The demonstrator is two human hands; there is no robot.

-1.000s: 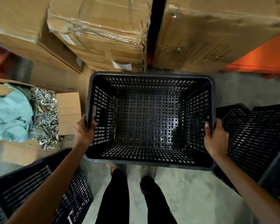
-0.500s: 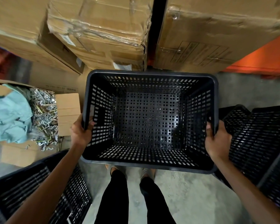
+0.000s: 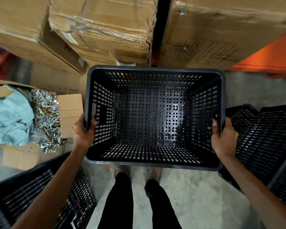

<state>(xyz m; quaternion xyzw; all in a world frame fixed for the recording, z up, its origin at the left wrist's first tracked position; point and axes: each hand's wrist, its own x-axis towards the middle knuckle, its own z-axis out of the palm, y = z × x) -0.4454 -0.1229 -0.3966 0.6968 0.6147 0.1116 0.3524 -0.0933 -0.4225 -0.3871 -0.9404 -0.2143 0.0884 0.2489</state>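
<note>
Now | left hand (image 3: 82, 134) gripping black crate (image 3: 155, 72) rim at 9 o'clock | right hand (image 3: 223, 138) clasping rim at 3 o'clock | crate hanging above feet (nothing inside), cartons (image 3: 106, 27) at 12 o'clock

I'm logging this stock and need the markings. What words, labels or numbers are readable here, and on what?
No text here reads clearly.
Right cardboard box: printed framed panel, too blurred to read.
Middle cardboard box: white label, too blurred.
Low carton behind the open box of bolts: row of small print, too small.
Black crate: no lettering shows.
</note>
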